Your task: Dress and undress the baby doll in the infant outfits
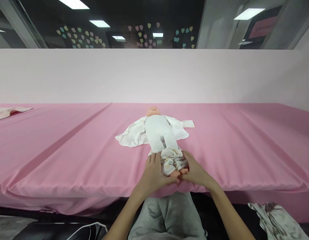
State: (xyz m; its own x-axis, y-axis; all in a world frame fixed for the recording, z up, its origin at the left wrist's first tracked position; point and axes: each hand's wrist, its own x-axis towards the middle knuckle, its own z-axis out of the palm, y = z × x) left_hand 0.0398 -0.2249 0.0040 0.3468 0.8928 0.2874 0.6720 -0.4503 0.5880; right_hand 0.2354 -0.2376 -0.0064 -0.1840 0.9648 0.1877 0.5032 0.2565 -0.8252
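A baby doll [161, 131] lies on its back, its head [153, 111] toward the wall and its feet [179, 172] toward me. A white jacket [134, 132] is spread open beneath its body. Patterned white baby trousers [172, 156] are bunched around the lower legs. My left hand [154, 173] is curled around their left side, thumb near the feet. On the other side my right hand [196, 170] grips the trousers too, its fingertips partly hidden behind the cloth and feet.
The doll lies near the front edge of a table with a pink cover [69, 160]. A pale cloth [9, 112] lies at the far left. Crumpled patterned cloth [279, 220] sits below the table at the lower right. A white cable [88, 226] runs at the lower left. The white wall [144, 76] stands behind.
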